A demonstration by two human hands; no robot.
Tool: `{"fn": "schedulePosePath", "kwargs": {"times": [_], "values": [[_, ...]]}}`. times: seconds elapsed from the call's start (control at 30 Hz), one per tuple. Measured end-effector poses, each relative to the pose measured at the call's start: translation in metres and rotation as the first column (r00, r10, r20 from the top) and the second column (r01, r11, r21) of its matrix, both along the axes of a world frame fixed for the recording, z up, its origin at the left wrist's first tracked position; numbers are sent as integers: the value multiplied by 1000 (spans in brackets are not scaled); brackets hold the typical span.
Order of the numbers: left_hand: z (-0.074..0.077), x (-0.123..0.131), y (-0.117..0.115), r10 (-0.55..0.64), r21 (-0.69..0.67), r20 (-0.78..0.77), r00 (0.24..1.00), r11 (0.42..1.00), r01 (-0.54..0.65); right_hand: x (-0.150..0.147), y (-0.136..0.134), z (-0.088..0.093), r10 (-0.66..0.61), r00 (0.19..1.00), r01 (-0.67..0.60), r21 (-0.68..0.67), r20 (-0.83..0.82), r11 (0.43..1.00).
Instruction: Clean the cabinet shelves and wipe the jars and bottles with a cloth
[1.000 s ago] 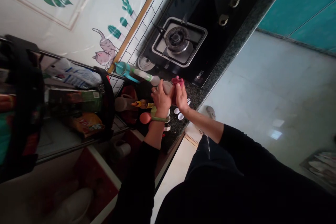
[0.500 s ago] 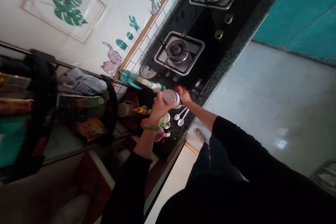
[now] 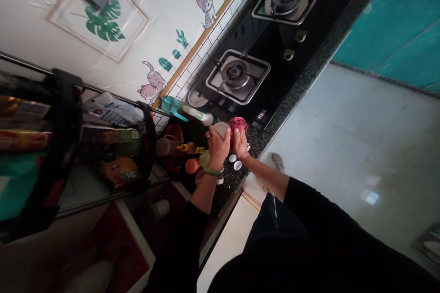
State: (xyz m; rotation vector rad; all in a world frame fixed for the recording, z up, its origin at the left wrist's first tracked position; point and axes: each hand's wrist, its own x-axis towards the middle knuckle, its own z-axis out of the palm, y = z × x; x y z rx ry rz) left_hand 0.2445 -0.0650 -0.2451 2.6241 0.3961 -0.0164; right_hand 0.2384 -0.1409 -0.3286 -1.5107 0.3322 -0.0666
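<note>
The view is rolled sideways. My left hand (image 3: 217, 145) is closed round a small white bowl (image 3: 221, 128), held above the dark speckled counter (image 3: 256, 139). My right hand (image 3: 240, 143) presses a pink-red cloth (image 3: 237, 124) against the bowl, its fingers closed on the cloth. A green bangle sits on my left wrist. White spoons (image 3: 235, 162) lie on the counter just below my hands.
A black two-burner gas hob (image 3: 247, 71) lies beyond the hands. A teal-handled brush (image 3: 184, 110) and a dark rack (image 3: 113, 142) with packets, cups and bowls are to the left. Wall has cat and plant stickers. Pale tiled floor (image 3: 343, 132) on the right.
My right hand came back from the counter with the pink-red cloth and is against the bowl again. The bowl is turned closer into my left hand. The camera shifted slightly.
</note>
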Motion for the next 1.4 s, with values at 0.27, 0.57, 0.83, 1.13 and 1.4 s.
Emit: {"fn": "schedulePosePath", "kwargs": {"times": [0.27,0.57,0.83,1.13,1.4], "values": [[17,4,16,-109,93,-151,983,988,124,36,-20,-38,72,960,-57,65,-269,996],[-2,14,3,105,-81,-13,994,991,-106,1,11,-6,-20,992,14,51,126,999],[17,7,28,37,-20,-184,982,999,-42,54,-12,-49,95,975,-89,36,-200,995],[-21,7,26,51,-117,119,992,992,-37,-16,22,-8,29,999,-23,-193,30,981],[-35,-16,39,163,-273,174,971,955,-111,59,-21,-31,311,921,-388,-515,-234,764]]}}
